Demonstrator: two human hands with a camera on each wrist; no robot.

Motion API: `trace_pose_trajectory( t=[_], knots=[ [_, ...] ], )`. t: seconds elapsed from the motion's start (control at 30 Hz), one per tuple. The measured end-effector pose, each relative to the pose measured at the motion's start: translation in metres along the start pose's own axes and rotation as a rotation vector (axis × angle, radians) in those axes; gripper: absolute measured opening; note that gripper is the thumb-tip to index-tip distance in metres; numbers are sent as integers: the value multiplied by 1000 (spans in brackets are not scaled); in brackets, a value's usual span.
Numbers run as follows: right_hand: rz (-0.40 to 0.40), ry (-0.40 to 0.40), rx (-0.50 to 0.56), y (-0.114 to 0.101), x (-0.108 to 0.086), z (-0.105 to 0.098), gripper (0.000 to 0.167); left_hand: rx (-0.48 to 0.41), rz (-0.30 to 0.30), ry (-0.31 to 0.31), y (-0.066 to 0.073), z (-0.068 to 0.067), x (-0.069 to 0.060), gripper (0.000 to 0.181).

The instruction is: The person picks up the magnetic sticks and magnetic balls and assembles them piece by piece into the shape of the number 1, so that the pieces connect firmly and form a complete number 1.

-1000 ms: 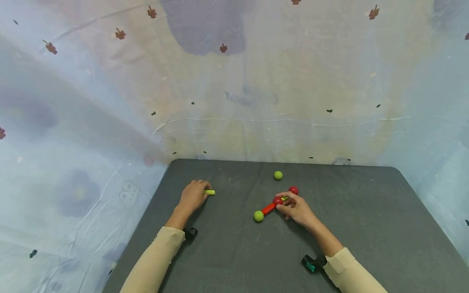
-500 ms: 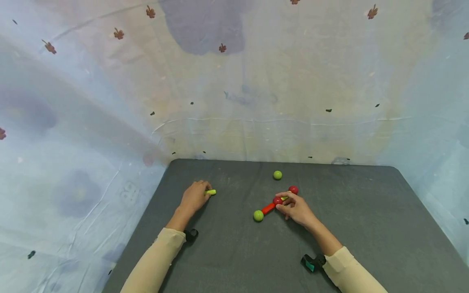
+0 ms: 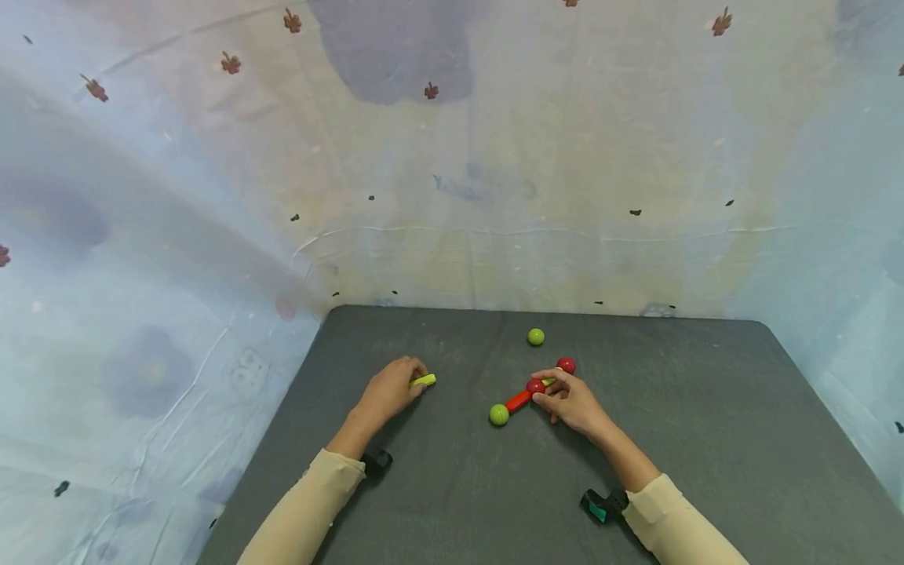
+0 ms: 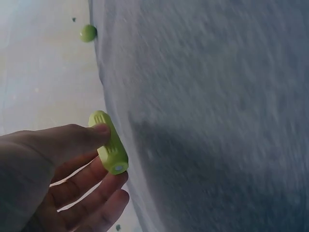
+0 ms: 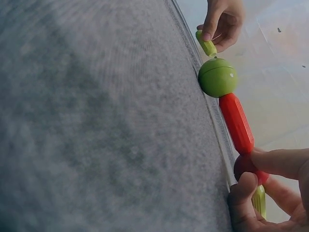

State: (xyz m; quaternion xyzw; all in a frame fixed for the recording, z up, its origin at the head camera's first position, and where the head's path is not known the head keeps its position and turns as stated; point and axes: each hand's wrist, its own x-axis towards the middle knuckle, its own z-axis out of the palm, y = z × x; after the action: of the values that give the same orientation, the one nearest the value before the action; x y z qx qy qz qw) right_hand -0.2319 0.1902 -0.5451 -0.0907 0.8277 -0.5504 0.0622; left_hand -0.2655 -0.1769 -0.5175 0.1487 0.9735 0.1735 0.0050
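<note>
Table (image 3: pixel 706 439), dark grey with rounded far corners, is positioned in front of a printed sheet (image 3: pixel 494 180). Nearest the left edge, a cream sleeve (image 3: pixel 304 502) leads to the left hand (image 3: pixel 388 390), with a black wrist unit (image 3: pixel 377 461) fitted. The fingers of this hand grip a lime-green rod (image 3: pixel 422 380); the left wrist view shows the thumb against its side and a small pale disc in one end face. The rod is located between the left edge and the table's middle, toward the far left corner; contact with the table cannot be determined.

To the right, well apart, a row of parts slants rightward toward the far edge, in this order: green ball (image 3: pixel 498 415), red rod (image 3: pixel 518 402), near red ball (image 3: pixel 535 386), yellow-green rod (image 3: pixel 549 382), far red ball (image 3: pixel 566 366). A second green ball (image 3: pixel 536 337) lies apart, near the far edge. The right hand (image 3: pixel 575 406) pinches the near red ball between thumb and finger, partly covering the yellow-green rod. A teal-panelled wrist unit (image 3: pixel 600 506) adjoins the right sleeve (image 3: pixel 678 522)
</note>
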Motion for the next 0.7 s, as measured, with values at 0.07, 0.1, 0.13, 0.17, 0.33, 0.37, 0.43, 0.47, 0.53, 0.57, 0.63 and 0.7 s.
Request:
trace_pose_trajectory(
  t=[0.07,0.1,0.13,0.17,0.33,0.37,0.43,0.47,0.53,0.57,0.63,0.7],
  knots=[
    [-2,-2,-1,0,0,0,41,-13,14,-4,4,1,-3,19],
    [-2,-2,-1,0,0,0,41,-20,21,-7,7,1,-4,19],
    [-3,-2,-1,0,0,0,40,-27,29,-9,9,1,-5,18],
    [-2,-2,-2,0,0,0,40,-35,32,-13,11,1,-6,18],
    [-1,-3,-7,0,1,-1,40,-63,49,-38,22,2,-9,18],
    [0,-3,-8,0,1,-1,40,-64,54,-42,24,2,-10,18],
    [-2,-4,-9,0,1,-1,40,-69,68,-47,26,3,-10,18],
    [-3,-5,-10,0,1,-1,40,-70,73,-49,28,3,-11,18],
    [-1,-5,-10,0,1,-1,40,-77,89,-54,31,4,-12,18],
    [-1,-6,-9,0,1,-1,40,-83,94,-57,32,4,-13,18],
    [-2,-7,-7,1,1,-1,40,-88,106,-65,35,5,-14,18],
    [-2,-7,-7,1,1,-1,40,-90,115,-78,38,7,-16,18]
  ],
)
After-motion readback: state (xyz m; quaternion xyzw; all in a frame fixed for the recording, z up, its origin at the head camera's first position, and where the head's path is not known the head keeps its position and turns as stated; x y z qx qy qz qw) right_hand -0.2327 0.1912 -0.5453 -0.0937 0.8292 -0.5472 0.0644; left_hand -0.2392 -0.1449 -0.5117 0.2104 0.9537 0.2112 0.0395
